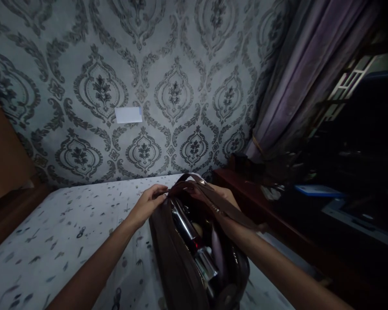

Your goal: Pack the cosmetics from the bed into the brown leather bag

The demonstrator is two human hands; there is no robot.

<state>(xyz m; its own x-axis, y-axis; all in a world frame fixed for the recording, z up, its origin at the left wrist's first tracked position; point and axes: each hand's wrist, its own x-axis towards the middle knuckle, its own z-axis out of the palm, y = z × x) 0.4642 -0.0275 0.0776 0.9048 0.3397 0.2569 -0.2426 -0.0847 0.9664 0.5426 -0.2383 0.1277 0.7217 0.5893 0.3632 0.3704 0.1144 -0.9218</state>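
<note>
A dark brown handbag [177,258] lies on the bed, its zipped top gaping toward me. Inside it are a shiny silver cylinder [185,226] with a red end, a second silver-capped container [207,263] and a pale purple item [217,249]; deeper contents are too dark to make out. My left hand [150,202] pinches the rim at the bag's far left corner, thumb and fingers together. On the other side, my right hand [224,196] grips the far right rim, its fingers partly hidden behind the brown strap [226,206].
The bed's white patterned sheet [93,224] spreads under the bag to a wallpapered wall [174,94]. A reddish-brown wooden edge [261,202] runs along the right, below a purple curtain [297,73]. A brown wooden panel [6,155] stands at the left. A blue-and-white object [320,190] lies at right.
</note>
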